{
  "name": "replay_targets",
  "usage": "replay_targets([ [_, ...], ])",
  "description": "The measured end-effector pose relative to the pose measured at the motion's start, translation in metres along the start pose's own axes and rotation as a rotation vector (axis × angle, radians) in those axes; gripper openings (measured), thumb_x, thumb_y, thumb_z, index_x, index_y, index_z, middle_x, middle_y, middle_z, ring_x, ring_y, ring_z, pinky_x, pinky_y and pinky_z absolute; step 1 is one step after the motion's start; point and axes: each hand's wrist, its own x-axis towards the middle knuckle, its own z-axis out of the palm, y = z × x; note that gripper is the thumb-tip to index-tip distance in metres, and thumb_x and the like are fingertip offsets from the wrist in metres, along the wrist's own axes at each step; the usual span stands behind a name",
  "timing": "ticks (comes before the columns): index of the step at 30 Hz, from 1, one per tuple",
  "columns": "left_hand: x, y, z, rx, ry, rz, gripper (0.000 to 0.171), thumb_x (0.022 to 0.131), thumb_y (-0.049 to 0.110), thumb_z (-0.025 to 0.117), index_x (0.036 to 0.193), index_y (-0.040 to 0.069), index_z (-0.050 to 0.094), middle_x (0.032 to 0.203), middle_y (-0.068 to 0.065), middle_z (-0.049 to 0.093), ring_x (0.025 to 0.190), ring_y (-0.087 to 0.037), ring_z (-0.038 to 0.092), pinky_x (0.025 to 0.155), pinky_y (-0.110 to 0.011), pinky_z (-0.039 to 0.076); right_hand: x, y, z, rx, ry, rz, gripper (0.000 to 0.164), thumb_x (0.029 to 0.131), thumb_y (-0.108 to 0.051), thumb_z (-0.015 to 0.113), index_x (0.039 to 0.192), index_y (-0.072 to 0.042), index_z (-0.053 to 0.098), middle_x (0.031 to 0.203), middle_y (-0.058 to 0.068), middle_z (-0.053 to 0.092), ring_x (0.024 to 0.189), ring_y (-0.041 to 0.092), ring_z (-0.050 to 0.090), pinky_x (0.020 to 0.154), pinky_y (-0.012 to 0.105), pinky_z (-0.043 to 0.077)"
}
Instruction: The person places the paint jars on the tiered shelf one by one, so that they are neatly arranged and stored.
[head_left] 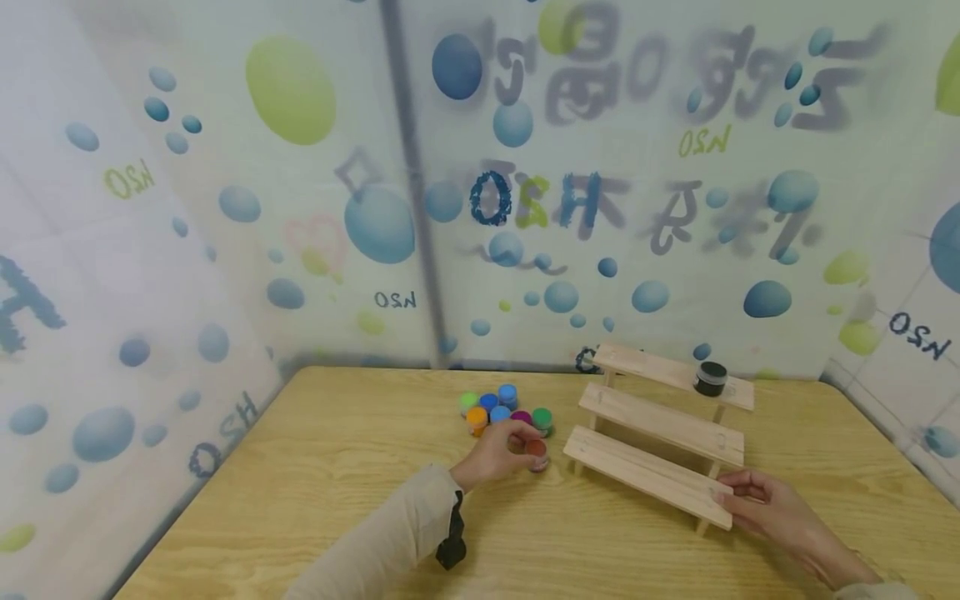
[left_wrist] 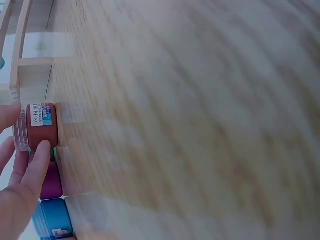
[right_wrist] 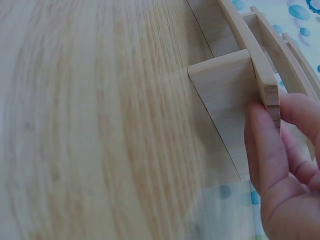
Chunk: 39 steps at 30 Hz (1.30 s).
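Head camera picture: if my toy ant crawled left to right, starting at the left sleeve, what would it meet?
Left sleeve → left hand → red-brown jar in its fingers → wooden three-step stand → right hand, gripping the stand's lowest step.

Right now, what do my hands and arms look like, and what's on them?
Your left hand and right hand wear no gloves. The left sleeve is pale beige, with a black strap at the cuff ending in a dark lump. Only a pale edge of the right sleeve shows.
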Motion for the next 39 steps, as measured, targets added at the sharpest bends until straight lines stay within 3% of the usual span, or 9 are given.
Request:
replay_targets([
  [6, -0.001, -0.003, -0.001, -0.020, -0.005, -0.026, 0.027, 0.075, 0.013, 0.071, 0.100, 0.004, 0.063, 0.091, -0.001, 0.059, 0.082, -0.015, 0.054, 0.070, -0.023, 0.044, 0.000, -0.001, 0.000, 0.003, 0.006, 0.008, 0.048, 0.088, -0.017, 0.056, 0.116, 0.017, 0.040, 0.104, 0.011, 0.054, 0.086, 0.005, 0.055, 0.076, 0.028, 0.048],
  [12, -0.004, -0.005, -0.002, -0.097, -0.025, -0.044, 0.026, 0.076, 0.013, 0.070, 0.098, 0.004, 0.060, 0.092, -0.002, 0.057, 0.083, -0.017, 0.055, 0.072, -0.026, 0.044, 0.000, 0.000, -0.001, -0.003, -0.002, 0.009, 0.048, 0.088, -0.018, 0.056, 0.116, 0.017, 0.040, 0.104, 0.011, 0.054, 0.086, 0.005, 0.055, 0.075, 0.028, 0.049],
  [28, -0.004, -0.005, -0.002, -0.136, -0.096, -0.074, 0.031, 0.075, 0.008, 0.070, 0.104, 0.004, 0.059, 0.094, -0.002, 0.057, 0.084, -0.015, 0.055, 0.071, -0.023, 0.045, 0.000, 0.001, 0.000, 0.003, -0.014, -0.022, 0.047, 0.088, -0.018, 0.056, 0.114, 0.018, 0.041, 0.102, 0.008, 0.055, 0.084, 0.004, 0.055, 0.074, 0.027, 0.049],
  [34, -0.005, -0.001, -0.004, -0.152, -0.113, -0.053, 0.032, 0.075, 0.007, 0.070, 0.105, 0.002, 0.058, 0.094, -0.003, 0.058, 0.084, -0.016, 0.056, 0.070, -0.023, 0.045, 0.000, 0.000, -0.001, -0.001, -0.013, -0.002, 0.048, 0.088, -0.021, 0.056, 0.116, 0.016, 0.041, 0.104, 0.008, 0.054, 0.085, 0.004, 0.055, 0.075, 0.027, 0.048],
  [39, -0.006, 0.002, -0.011, -0.139, -0.088, -0.035, 0.031, 0.076, 0.012, 0.070, 0.104, 0.006, 0.060, 0.093, 0.000, 0.060, 0.085, -0.013, 0.056, 0.072, -0.023, 0.046, 0.000, -0.001, -0.001, -0.006, -0.017, -0.014, 0.049, 0.088, -0.021, 0.056, 0.116, 0.016, 0.041, 0.106, 0.010, 0.053, 0.086, 0.003, 0.054, 0.075, 0.027, 0.048],
])
